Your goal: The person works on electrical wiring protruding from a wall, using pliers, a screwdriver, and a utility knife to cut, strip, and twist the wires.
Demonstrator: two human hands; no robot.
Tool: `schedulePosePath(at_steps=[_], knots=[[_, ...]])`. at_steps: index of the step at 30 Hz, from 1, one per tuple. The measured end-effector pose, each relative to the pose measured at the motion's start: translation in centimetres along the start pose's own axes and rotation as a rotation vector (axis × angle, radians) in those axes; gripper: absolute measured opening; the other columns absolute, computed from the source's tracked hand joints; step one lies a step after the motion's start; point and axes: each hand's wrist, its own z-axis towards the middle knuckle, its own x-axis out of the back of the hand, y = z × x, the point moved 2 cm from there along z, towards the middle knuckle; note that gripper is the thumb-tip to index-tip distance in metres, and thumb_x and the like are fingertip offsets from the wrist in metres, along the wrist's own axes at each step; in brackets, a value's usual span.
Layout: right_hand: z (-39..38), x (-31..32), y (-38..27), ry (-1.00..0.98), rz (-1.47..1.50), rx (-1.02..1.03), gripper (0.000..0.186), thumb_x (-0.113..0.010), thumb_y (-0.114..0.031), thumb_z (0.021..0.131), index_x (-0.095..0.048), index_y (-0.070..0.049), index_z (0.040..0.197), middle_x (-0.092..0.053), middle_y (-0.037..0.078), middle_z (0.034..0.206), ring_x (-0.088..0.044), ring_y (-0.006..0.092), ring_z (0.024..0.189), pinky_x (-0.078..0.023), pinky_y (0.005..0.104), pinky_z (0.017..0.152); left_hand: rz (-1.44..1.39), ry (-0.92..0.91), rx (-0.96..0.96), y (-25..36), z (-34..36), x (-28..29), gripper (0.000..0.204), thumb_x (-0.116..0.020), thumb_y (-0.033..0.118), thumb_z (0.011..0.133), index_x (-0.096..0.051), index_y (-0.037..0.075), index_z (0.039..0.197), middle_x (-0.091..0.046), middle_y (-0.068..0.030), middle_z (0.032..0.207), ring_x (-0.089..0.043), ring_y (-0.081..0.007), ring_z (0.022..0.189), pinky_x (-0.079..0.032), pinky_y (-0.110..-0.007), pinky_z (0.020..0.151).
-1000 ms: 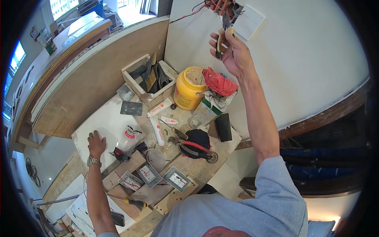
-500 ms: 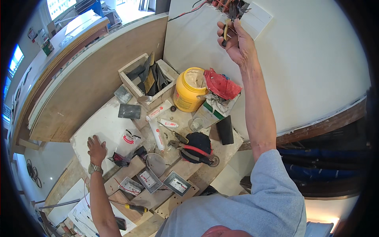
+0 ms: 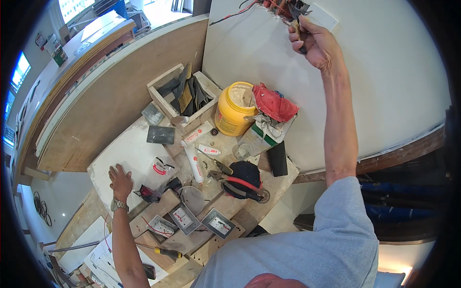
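Observation:
Up at the wall, my right hand (image 3: 321, 47) is closed round a pair of pliers (image 3: 298, 34) with yellow and black handles. The dark jaws point into a rough opening with red and dark wires (image 3: 274, 6); what they touch there is too small to tell. Partly behind my fingers is a white square plate (image 3: 325, 17) on the wall. My left hand (image 3: 121, 184), a metal watch on its wrist, lies with fingers spread on a white board (image 3: 113, 156) on the worktable. It holds nothing.
Nearby are a yellow tub (image 3: 229, 115), a red cloth (image 3: 273, 103), a wooden box of sandpaper (image 3: 165, 103) and several white tubes (image 3: 196, 165). Closer stand grey electrical boxes (image 3: 219, 223), a screwdriver (image 3: 168, 252) and a tool with a red handle (image 3: 245, 184). A curved wooden panel (image 3: 120, 101) rises at left.
My right hand has moved right with the pliers, now overlapping the white plate. The whole view has shifted slightly. My left hand stays flat on the board.

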Motion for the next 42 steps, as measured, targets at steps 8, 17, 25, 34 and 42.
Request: schedulePosePath(at_steps=[8,17,25,34,42], knots=[[0.1,-0.2,-1.4,0.120,-0.375,0.015,0.028,-0.064,-0.027,0.104,-0.056,0.000,0.107,-0.063,0.008,0.088,-0.059,0.0137,0.070,-0.048,0.0265,0.056,-0.027,0.009,0.011,-0.1,-0.2,-0.3,0.071,-0.061,0.034,0.101,-0.029,0.006,0.158,-0.020,-0.0307,0.165,-0.022,-0.0483,0.153,-0.039,-0.071,0.106],[-1.6,-0.8,3.4,0.130,-0.292,0.039,0.030,-0.067,-0.028,0.102,-0.058,-0.004,0.117,-0.067,0.013,0.111,-0.069,0.0266,0.101,-0.061,0.0473,0.081,-0.032,-0.022,0.035,0.1,-0.2,0.0,0.073,-0.059,0.036,0.102,-0.026,0.006,0.160,-0.016,-0.0297,0.167,-0.018,-0.0470,0.154,-0.037,-0.071,0.108],[-0.6,-3.4,5.0,-0.035,0.046,0.130,0.032,-0.062,-0.033,0.104,-0.058,-0.005,0.118,-0.064,0.015,0.116,-0.065,0.0321,0.110,-0.056,0.0562,0.090,-0.029,-0.040,0.039,0.1,-0.3,0.1,0.074,-0.058,0.038,0.102,-0.026,0.006,0.160,-0.016,-0.0294,0.167,-0.017,-0.0468,0.155,-0.036,-0.070,0.109],[2.8,-6.6,7.4,-0.198,0.531,0.099,0.036,-0.056,-0.038,0.105,-0.061,-0.006,0.118,-0.050,0.026,0.146,-0.044,0.0476,0.141,-0.026,0.0757,0.114,-0.025,-0.038,0.035,-0.3,-0.3,-0.2,0.074,-0.056,0.039,0.103,-0.024,0.007,0.161,-0.015,-0.0283,0.168,-0.016,-0.0454,0.156,-0.034,-0.070,0.109],[5.3,-9.6,10.0,-0.664,1.254,0.367,0.025,-0.054,-0.019,0.099,-0.062,-0.006,0.119,-0.041,0.020,0.159,-0.029,0.0432,0.153,-0.017,0.0778,0.118,-0.017,-0.044,0.030,-0.4,-0.2,-0.4,0.074,-0.055,0.041,0.103,-0.022,0.009,0.162,-0.013,-0.0261,0.169,-0.016,-0.0449,0.155,-0.034,-0.070,0.110]])
